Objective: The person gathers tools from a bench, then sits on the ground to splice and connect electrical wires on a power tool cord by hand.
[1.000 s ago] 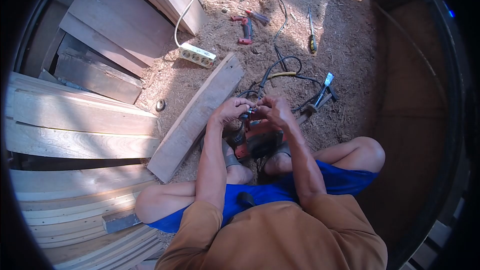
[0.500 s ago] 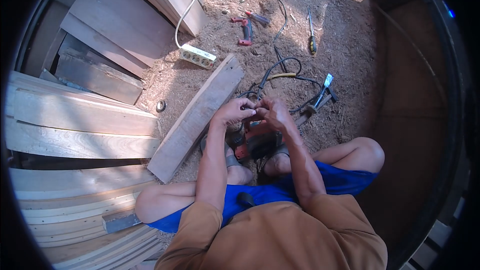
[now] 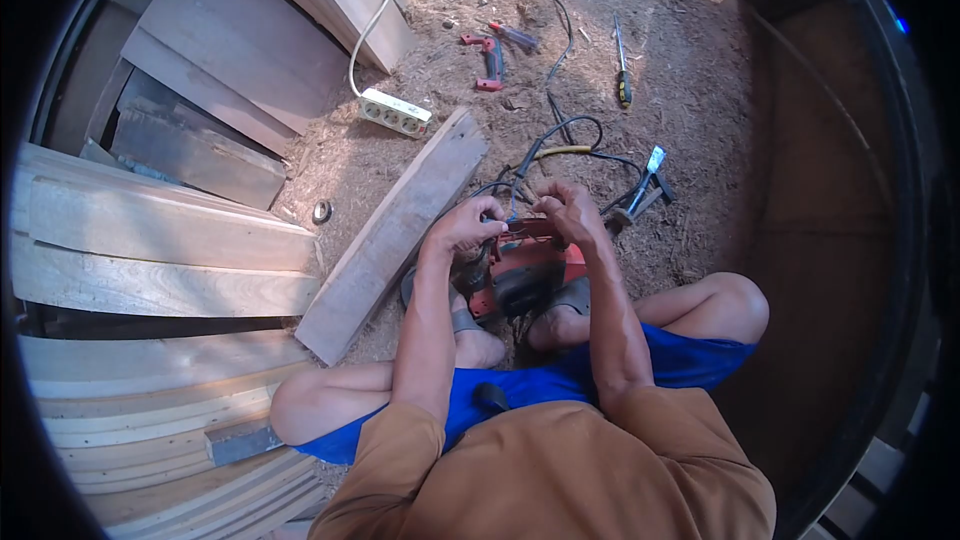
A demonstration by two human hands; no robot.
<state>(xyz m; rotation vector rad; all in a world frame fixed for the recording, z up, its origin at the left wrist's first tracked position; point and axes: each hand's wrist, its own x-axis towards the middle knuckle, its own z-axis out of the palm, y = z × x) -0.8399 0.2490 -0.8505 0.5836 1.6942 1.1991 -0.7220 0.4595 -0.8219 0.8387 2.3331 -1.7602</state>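
Observation:
A red and black power tool (image 3: 530,275) rests on the ground between my feet. My left hand (image 3: 468,225) is closed at the tool's upper left edge, its fingertips pinched near thin wires; what they hold is too small to make out. Over the tool's upper right side is my right hand (image 3: 568,212), thumb and fingers drawn together, with any held item too small to name. Just above the tool lies a dark cable (image 3: 530,155) with a yellow section (image 3: 563,150).
A wooden plank (image 3: 395,240) lies left of the tool. Beyond it are a power strip (image 3: 395,112), a red handle part (image 3: 492,62), a red screwdriver (image 3: 515,36) and a yellow-black screwdriver (image 3: 624,85). A chisel (image 3: 650,170) lies right. Boards (image 3: 165,230) are stacked left.
My right hand has moved right and slightly up, away from my left hand. The hands were together before; more of the red tool now shows between them.

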